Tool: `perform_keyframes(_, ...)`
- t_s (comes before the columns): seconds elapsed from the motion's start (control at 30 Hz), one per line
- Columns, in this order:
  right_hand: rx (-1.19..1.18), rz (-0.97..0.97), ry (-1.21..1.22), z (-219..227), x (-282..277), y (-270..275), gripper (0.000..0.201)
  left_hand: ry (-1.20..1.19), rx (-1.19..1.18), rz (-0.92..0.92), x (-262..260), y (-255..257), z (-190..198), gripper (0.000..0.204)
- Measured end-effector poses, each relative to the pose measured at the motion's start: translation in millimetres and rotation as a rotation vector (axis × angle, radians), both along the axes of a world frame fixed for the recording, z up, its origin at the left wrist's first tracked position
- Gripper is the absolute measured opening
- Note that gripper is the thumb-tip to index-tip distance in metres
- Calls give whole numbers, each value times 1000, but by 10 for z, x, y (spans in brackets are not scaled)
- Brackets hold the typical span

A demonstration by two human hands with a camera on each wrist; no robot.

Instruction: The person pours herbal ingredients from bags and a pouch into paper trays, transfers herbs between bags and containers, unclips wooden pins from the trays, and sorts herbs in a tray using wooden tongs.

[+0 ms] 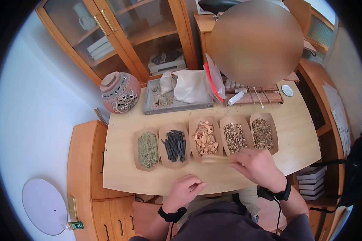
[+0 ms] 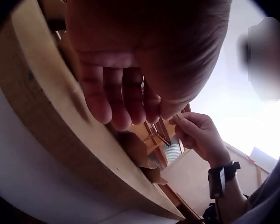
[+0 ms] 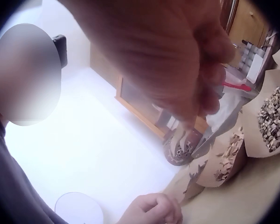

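Note:
My right hand [image 1: 258, 166] pinches a pair of pale wooden tweezers [image 1: 218, 160], motion-blurred in the head view, their two thin prongs visible in the right wrist view. It hovers in front of the paper tray of small chopped pieces [image 1: 235, 136], tweezers pointing left. Below the tweezers' tip lies the tray of tan wood-like chips [image 1: 205, 138]. My left hand [image 1: 185, 190] is at the table's front edge, fingers loosely bent around nothing. Closest to it is the tray of black sticks [image 1: 175, 147]. Outermost stand trays of green dried herb [image 1: 148, 149] and mixed dried herb [image 1: 263, 133].
Behind the row stand a grey tray [image 1: 151, 109] with white cloth bags, a pierced clay jar [image 1: 122, 93] and a slatted wooden board [image 1: 269, 96]. A white round lid [image 1: 287, 90] lies back right. Beyond the table, a person's blurred face [image 1: 256, 42] appears.

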State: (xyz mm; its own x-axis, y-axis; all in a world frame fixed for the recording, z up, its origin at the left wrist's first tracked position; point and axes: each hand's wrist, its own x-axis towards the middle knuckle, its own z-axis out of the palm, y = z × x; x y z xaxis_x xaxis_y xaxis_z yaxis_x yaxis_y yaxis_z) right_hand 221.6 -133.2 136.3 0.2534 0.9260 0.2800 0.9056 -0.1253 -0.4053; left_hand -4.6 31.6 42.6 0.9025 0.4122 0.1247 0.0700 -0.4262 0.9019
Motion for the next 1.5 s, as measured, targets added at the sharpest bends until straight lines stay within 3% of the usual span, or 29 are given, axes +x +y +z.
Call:
perform_keyframes(0.1,14,-120,-19,25,78,139,19,-14,-112,65,-7,-52,-122,13)
perform_keyframes(0.53,-88,-47,-69,-328,248,514,17,-57,9,174,20,-129,-207,14)
perform_keyframes(0.73,-106,-172,-65,-414,327,598,19,-53,-4,190,19,-151,-232,14)
perform_keyframes(0.9,-98,-39,33,-384,267,563,18,-48,-2,184,13,-128,-232,14)
perform_keyframes(1.1,-217,-15,0,-371,316,476,23,-73,48,176,22,-123,-265,13)
perform_keyframes(1.5,-85,-209,68,-393,351,537,21,-41,8,185,38,-123,-245,11)
